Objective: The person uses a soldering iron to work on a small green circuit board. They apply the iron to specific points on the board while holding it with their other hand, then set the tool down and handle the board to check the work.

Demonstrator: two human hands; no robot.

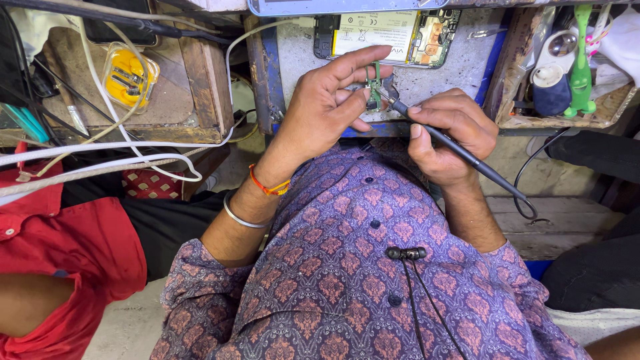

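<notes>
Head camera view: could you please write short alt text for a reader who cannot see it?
A left hand pinches a small green circuit board while the right hand applies a black corded soldering iron to it, beside an opened phone.

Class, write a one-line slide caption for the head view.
Left hand pinches a small green circuit board while right hand touches a corded soldering iron to it.

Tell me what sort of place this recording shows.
Most likely a small phone-repair bench. An opened phone with its battery showing lies on the worktop, the left hand pinches a small green circuit board, and the right hand holds a corded soldering pen to it.
</notes>
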